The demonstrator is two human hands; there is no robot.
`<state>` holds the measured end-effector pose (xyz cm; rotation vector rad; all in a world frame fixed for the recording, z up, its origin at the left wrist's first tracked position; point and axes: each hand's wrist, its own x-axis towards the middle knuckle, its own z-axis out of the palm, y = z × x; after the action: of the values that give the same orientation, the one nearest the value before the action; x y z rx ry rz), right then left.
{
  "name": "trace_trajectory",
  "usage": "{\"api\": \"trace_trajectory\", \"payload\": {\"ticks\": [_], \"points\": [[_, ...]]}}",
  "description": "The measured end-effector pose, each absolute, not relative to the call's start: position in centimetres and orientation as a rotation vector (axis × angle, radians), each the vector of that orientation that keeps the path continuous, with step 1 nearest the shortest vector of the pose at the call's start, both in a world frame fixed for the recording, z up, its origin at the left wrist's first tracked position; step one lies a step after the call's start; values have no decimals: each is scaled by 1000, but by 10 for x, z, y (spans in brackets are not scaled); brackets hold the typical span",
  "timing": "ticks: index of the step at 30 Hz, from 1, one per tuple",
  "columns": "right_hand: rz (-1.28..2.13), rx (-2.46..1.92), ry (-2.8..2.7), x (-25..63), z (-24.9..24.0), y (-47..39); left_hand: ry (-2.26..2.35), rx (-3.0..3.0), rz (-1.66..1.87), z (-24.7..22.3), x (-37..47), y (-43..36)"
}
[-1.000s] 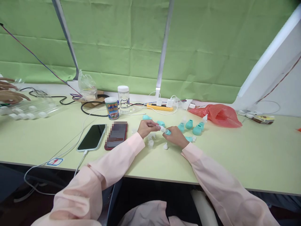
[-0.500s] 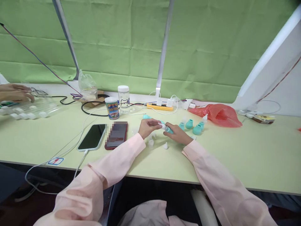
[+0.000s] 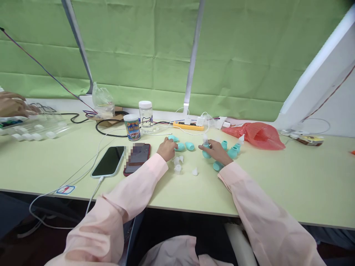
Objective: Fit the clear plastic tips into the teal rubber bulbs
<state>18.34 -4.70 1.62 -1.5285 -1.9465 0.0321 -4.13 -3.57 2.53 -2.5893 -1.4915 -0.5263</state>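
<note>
The right hand (image 3: 218, 152) pinches an upright, nozzle-topped teal bulb (image 3: 206, 154) at the surface (image 3: 271, 181); the left hand (image 3: 166, 150) curls at a teal piece (image 3: 180, 147), hold unclear. A careless fingertip could roll the neighbouring piece (image 3: 190, 146) away.

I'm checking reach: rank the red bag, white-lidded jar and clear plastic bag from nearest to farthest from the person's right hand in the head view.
From the right hand:
1. Red bag, to its right.
2. White-lidded jar, to its left, farther back.
3. Clear plastic bag, farthest left.
</note>
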Motion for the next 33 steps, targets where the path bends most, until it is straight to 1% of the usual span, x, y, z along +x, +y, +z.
{"api": "trace_trajectory", "payload": {"ticks": [3,9,13,18,20,24,27,30,33], "points": [[89,-1515,-1991,182,13,-48,-1445,-2611,-363,29,-44,-37],[73,-1531,-1945,182,9,-47,-1412,-2660,-186,28,-46,-39],[8,-1545,-1825,179,10,-49,-1363,-2681,-155,27,-44,-39],[-74,-1408,-1747,173,9,-50,-1265,-2761,-194,29,-43,-38],[-156,-1337,-1716,171,9,-50,-1251,-2756,-227,30,-43,-37],[-477,-1098,-1702,167,13,-56,-1272,-2741,-170,27,-45,-34],[-579,-893,-1852,160,19,-68,-1306,-2752,-94,23,-45,-33],[-442,-792,-2174,145,21,-82,-1319,-2747,-90,20,-45,-33],[-293,-790,-2425,130,19,-91,-1313,-2744,-107,18,-44,-33]]}}
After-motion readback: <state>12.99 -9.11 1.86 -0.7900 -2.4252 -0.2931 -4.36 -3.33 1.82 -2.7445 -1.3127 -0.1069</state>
